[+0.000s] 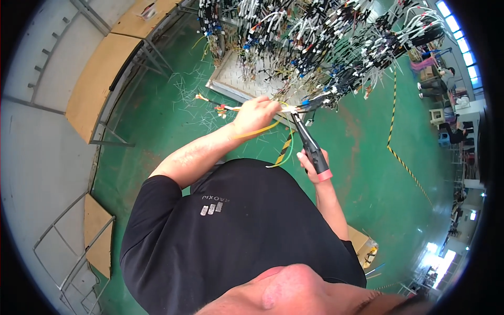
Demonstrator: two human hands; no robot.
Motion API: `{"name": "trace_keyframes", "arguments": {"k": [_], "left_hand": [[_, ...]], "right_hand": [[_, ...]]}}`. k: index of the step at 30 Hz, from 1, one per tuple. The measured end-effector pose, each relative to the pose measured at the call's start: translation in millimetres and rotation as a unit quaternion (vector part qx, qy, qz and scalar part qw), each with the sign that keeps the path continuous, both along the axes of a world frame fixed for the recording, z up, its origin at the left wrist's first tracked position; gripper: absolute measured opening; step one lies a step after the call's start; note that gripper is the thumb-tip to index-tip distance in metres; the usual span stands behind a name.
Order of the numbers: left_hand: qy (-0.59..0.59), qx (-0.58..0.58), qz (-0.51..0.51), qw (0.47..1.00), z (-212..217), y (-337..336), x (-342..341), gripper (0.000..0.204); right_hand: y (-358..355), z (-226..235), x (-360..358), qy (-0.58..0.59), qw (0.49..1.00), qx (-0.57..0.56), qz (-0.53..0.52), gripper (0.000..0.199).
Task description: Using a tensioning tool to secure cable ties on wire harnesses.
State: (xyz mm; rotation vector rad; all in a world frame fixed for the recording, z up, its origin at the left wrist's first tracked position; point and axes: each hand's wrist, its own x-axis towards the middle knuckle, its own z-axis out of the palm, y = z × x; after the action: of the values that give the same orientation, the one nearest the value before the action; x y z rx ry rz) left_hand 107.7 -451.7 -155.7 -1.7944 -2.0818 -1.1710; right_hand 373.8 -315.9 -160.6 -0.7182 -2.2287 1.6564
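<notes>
left hand (255,114): you grip the wires (220,109), axis running left.
right hand (313,164): clamped on cutters (307,140), tips up beside your left hand.

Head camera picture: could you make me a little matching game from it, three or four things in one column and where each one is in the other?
Things:
1. bundle of coloured wires
2. black tool with a pink end
3. yellow-and-black striped line
4. wire harness board

Places:
A. painted on the green floor
B. gripped in the left hand
C. standing in front of the person, hung with cables
D. held in the right hand

Pairs: 1-B, 2-D, 3-A, 4-C
</notes>
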Motion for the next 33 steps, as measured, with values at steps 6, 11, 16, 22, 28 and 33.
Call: {"name": "trace_keyframes", "arguments": {"k": [6,11,16,22,28,33], "left_hand": [[-0.23,-0.065,0.049,0.97,-8,0,-47,0.015],[-0.332,-0.137,-0.005,0.933,-33,2,-96,0.035],[-0.258,-0.241,0.104,0.93,-71,13,-122,0.038],[-0.282,-0.282,0.073,0.914,-93,37,-154,0.049],[-0.271,-0.36,-0.053,0.891,-100,34,-156,0.047],[-0.284,-0.308,-0.085,0.904,-113,26,-167,0.037]], "right_hand": [[-1,23,-26,-0.02,0.987,0.147,0.065,0.045],[0,3,-33,-0.04,0.967,0.252,0.019,0.03],[-7,11,-48,-0.047,0.98,0.193,-0.014,0.033],[-2,19,-72,-0.047,0.973,0.224,-0.017,0.041],[-3,27,-97,0.031,0.991,0.104,-0.08,0.047],[-7,30,-105,0.067,0.981,0.079,-0.161,0.046]]}}
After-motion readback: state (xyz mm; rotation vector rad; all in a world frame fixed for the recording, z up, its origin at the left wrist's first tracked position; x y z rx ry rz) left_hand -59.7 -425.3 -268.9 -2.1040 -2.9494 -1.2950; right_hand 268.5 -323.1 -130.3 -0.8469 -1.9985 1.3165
